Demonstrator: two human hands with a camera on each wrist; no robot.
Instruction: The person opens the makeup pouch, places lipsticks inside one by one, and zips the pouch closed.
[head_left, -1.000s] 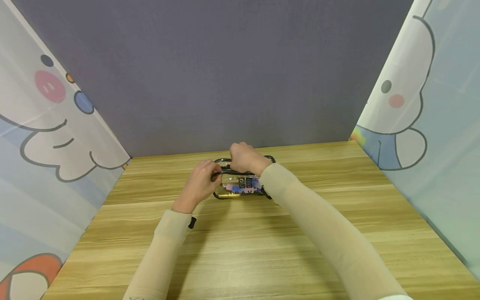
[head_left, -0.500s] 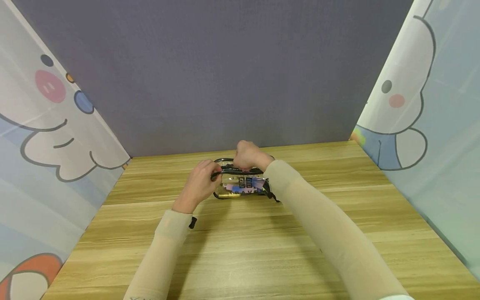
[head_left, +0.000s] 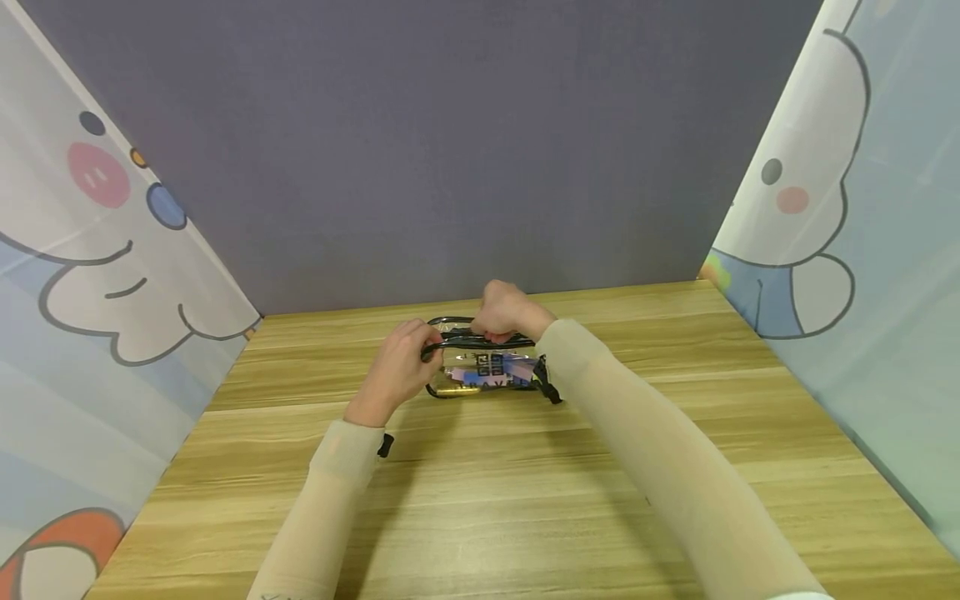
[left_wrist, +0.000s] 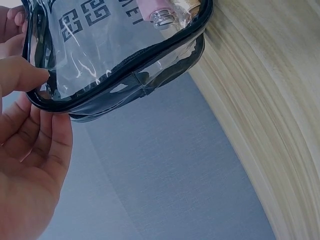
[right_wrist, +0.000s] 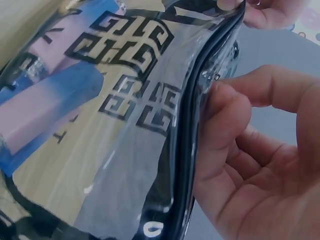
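A clear toiletry bag (head_left: 491, 367) with black piping and dark printed lettering stands on the wooden table. Through its plastic show pink and blue tubes or boxes (right_wrist: 50, 110) and, in the left wrist view, a small pink-and-clear bottle (left_wrist: 159, 14). My left hand (head_left: 405, 362) pinches the top left corner of the bag, thumb on the near side and fingers behind. Partway along the black top edge, my right hand (head_left: 506, 310) pinches between thumb and curled index finger. Whether a zipper pull sits between those fingertips is hidden.
The wooden table (head_left: 480, 508) reaches toward me on this side of the bag. Close behind stands a dark grey panel (head_left: 480, 167). Cartoon-printed curtains (head_left: 892, 250) hang at both sides. A black strap (head_left: 550, 385) sticks out at the bag's right end.
My right hand has slid to the right along the bag's top edge. The black strap at the right end has come more into sight. My left hand keeps its place on the corner.
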